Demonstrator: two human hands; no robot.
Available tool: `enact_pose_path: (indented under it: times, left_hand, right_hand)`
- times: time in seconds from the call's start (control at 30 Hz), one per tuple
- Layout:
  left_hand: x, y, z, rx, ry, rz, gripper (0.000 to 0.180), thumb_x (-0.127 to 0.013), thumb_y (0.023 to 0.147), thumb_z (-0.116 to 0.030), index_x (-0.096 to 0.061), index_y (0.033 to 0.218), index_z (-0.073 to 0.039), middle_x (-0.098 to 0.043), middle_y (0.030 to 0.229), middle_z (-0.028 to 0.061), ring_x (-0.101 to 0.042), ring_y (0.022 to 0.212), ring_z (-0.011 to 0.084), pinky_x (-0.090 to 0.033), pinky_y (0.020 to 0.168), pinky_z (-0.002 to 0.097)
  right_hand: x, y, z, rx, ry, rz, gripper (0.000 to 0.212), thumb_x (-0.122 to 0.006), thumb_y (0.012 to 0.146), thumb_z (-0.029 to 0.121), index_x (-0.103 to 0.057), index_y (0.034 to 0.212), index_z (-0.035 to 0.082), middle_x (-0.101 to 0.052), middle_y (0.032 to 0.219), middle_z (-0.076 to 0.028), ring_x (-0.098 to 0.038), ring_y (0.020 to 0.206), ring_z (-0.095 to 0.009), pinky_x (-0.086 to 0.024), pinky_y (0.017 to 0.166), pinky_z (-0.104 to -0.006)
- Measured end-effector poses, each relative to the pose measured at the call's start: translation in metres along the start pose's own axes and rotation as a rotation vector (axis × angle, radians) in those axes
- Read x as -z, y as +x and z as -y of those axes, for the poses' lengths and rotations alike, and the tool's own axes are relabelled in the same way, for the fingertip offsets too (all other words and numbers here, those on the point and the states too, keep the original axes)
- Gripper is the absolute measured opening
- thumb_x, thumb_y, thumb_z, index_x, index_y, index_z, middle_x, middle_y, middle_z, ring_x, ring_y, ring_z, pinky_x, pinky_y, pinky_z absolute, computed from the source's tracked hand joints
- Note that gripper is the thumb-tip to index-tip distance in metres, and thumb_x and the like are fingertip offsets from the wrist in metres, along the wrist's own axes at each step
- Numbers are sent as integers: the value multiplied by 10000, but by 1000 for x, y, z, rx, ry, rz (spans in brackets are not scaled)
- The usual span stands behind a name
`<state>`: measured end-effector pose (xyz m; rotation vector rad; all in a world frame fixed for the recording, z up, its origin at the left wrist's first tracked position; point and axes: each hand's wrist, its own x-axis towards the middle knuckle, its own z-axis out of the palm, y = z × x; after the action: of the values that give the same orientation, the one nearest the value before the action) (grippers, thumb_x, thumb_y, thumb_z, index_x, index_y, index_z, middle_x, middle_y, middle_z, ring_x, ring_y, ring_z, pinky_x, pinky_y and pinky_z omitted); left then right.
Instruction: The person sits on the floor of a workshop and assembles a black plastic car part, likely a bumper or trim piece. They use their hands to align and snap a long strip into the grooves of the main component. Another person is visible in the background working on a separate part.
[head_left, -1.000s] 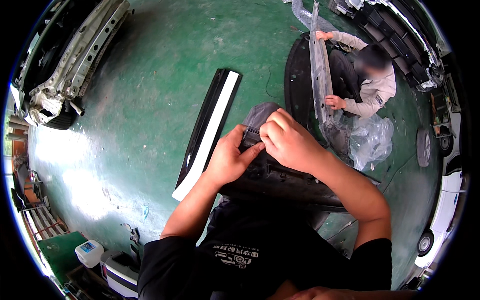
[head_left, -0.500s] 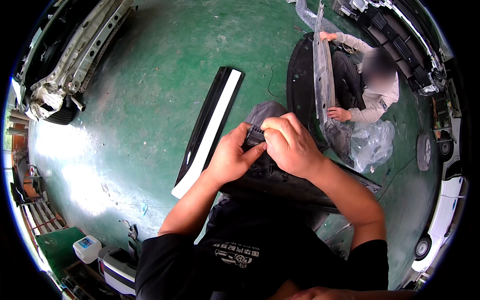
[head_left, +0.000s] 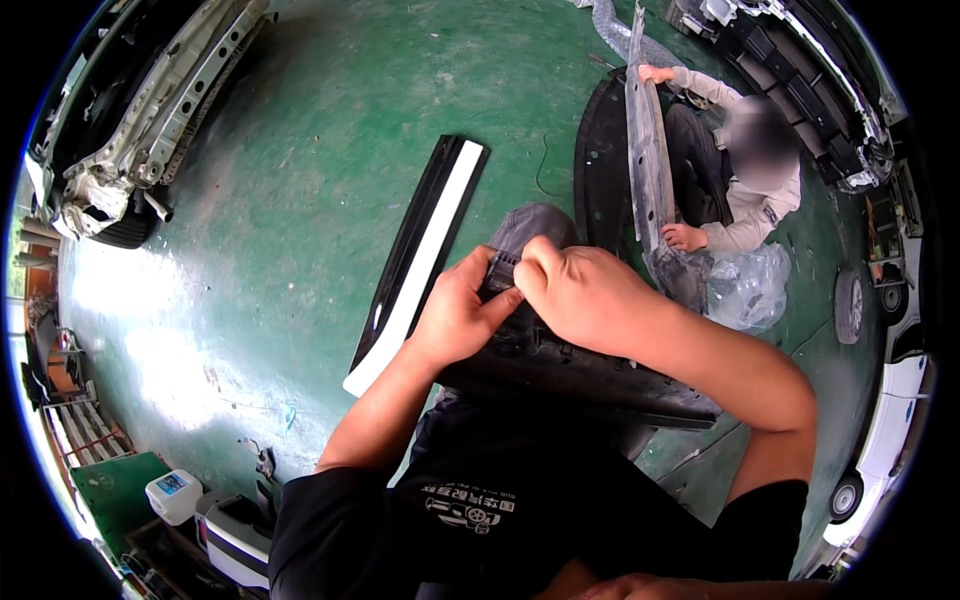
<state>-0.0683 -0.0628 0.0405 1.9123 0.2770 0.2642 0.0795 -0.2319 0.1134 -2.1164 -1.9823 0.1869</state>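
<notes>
In the head view, the panel (head_left: 600, 385), dark and long, lies across the person's lap, with its far left corner by the knee (head_left: 537, 222). At that corner is the ribbed piece (head_left: 501, 272); whether it is part of the panel cannot be told. The left hand (head_left: 455, 312) grips this piece at its left edge, between thumb and forefinger. The right hand (head_left: 582, 298) is bent over its right edge, tips hidden, so whether these fingers pinch anything cannot be told. Left of the panel's left end, the trim strip (head_left: 428, 262), black and white, lies slanted on the floor (head_left: 330, 150). Beyond the panel's far edge, to the right, a crouching co-worker (head_left: 755, 205) has one hand near each end of a bar (head_left: 645, 140). A plastic sheet (head_left: 748, 290) lies near the bar's near end.
</notes>
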Motion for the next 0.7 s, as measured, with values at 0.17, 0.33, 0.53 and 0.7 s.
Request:
enact_pose_path:
  times: [0.17,0.33,0.53,0.7]
  left_hand:
    - [0,-1,-7,14,-30,20,354,-923,978,-176,-681,1174,-7,-751,963,88,-669,883,136,-569,820,344]
    - [-1,0,-9,43,-10,33,321,-919,987,-176,-691,1147,-18,-757,941,65,-676,863,119,-574,806,328]
    - [-3,0,-4,-40,-53,-17,307,-899,996,-149,-685,1168,-13,-758,954,75,-690,878,123,-582,809,330]
    - [0,-1,-7,-19,-11,9,306,-891,1001,-144,-682,1176,-6,-761,960,80,-698,886,122,-588,816,332]
  right_hand:
    - [11,-5,-17,-36,372,-48,114,-638,1005,7,-548,1073,-12,-654,1033,-233,-739,838,-417,-596,717,-501]
    - [-7,-20,-28,-174,814,-175,159,-676,1033,-62,-560,1099,26,-677,1165,-84,-631,858,-134,-528,741,-318]
    - [-18,-22,-18,-167,663,-388,589,-891,888,10,-720,1448,73,-670,1293,-101,-679,949,-204,-581,836,-352]
    - [-27,-12,-14,-57,387,-537,348,-934,824,54,-856,1162,70,-727,1137,-60,-695,964,-273,-610,823,-394]
